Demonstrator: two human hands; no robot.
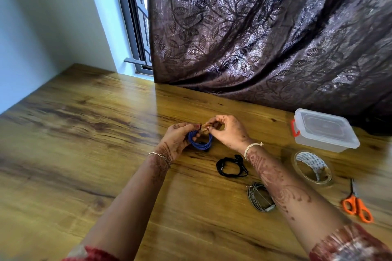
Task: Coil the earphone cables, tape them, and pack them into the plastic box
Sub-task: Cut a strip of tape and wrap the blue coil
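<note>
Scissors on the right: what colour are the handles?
Orange; the scissors show best in the head view.

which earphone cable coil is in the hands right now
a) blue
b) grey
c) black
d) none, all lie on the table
a: the left hand and right hand both pinch the blue coil, while the black coil and grey coil lie on the table.

No legible text (tape roll (310, 162) print too blurred)
</note>
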